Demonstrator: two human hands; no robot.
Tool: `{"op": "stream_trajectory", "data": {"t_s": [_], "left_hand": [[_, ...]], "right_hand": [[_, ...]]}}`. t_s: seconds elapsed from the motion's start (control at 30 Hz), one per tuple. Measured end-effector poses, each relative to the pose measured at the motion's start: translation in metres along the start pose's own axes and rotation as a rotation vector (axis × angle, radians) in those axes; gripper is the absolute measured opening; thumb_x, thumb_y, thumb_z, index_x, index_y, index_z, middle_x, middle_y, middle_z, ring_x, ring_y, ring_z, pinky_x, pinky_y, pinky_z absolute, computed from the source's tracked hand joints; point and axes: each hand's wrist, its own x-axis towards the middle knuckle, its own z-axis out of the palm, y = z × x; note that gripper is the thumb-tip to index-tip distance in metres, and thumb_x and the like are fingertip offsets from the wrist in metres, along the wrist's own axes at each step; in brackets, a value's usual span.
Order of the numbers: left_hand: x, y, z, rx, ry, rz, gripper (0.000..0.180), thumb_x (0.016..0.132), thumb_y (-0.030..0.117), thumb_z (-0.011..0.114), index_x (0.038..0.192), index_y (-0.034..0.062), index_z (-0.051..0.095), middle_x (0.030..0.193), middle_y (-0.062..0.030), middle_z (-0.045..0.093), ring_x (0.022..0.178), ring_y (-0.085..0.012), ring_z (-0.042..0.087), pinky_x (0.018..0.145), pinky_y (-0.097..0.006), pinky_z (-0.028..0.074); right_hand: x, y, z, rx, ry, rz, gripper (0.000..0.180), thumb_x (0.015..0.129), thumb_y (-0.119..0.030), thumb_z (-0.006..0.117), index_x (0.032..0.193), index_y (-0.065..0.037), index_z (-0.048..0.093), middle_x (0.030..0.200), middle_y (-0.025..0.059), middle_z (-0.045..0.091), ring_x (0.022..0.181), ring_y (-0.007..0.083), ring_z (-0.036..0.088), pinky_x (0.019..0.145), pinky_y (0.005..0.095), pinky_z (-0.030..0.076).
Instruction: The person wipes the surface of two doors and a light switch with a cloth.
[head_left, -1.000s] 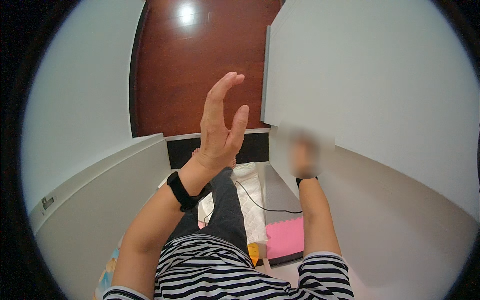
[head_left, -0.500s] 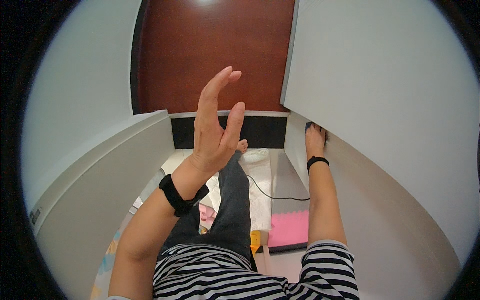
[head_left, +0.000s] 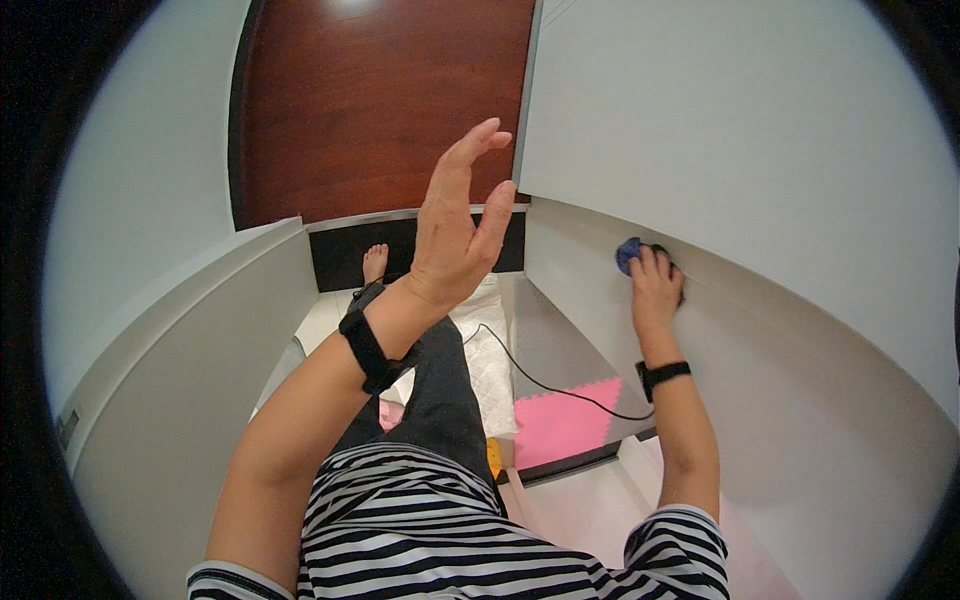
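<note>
My left hand (head_left: pixel 452 238) is raised in mid-air in front of me, fingers stretched and thumb apart, holding nothing. Down on the right, my right hand (head_left: pixel 655 300) presses a crumpled blue cloth (head_left: pixel 627 256) against the pale side panel (head_left: pixel 740 370), just below its ledge. Something dark shows beside the fingers, perhaps more of the cloth; most of it lies under my hand. Each wrist wears a black strap.
A reddish-brown wooden floor (head_left: pixel 380 110) lies beyond a dark threshold strip (head_left: pixel 345 255). A low pale panel (head_left: pixel 180 350) stands on the left. A black cable (head_left: pixel 545 380) crosses a pink foam mat (head_left: pixel 560 420) beside a white cloth mat (head_left: pixel 490 370).
My right hand has slid along the panel to the right with the cloth, which now shows more. A bare foot appears farther left on the threshold; the view has shifted. My left hand stays raised.
</note>
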Motion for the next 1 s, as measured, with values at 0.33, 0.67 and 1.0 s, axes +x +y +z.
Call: {"op": "stream_trajectory", "data": {"t_s": [0.33,0.67,1.0], "left_hand": [[-0.003,0.014,-0.033,-0.141,0.017,0.067,0.051,0.089,0.01,0.052,0.137,0.0053,0.035,0.123,-0.0136,0.052,0.117,-0.0289,0.049,0.101,-0.04,0.037],[-0.021,-0.002,-0.017,-0.079,-0.098,-0.053,0.048,0.096,0.016,0.043,0.142,0.0114,0.029,0.132,-0.0128,0.047,0.127,-0.0249,0.042,0.11,-0.039,0.027],[-0.043,-0.064,0.023,0.07,0.009,-0.147,0.049,0.093,0.016,0.05,0.139,0.0077,0.034,0.125,-0.0149,0.052,0.119,-0.0291,0.048,0.103,-0.04,0.035]], "right_hand": [[-0.121,0.038,-0.13,-0.285,0.396,0.373,0.036,0.081,-0.011,0.061,0.114,-0.024,0.061,0.132,-0.0059,0.051,0.116,0.0187,0.047,0.093,0.0384,0.032],[-0.08,-0.005,-0.019,-0.07,0.099,0.293,0.045,0.084,-0.006,0.051,0.128,-0.016,0.052,0.15,0.0038,0.031,0.139,0.0252,0.026,0.109,0.0503,0.023],[0.02,-0.076,0.144,0.097,-0.114,-0.003,0.036,0.092,-0.008,0.044,0.126,0.001,0.053,0.149,0.0082,0.03,0.139,0.0271,0.021,0.115,0.0428,0.018]]}}
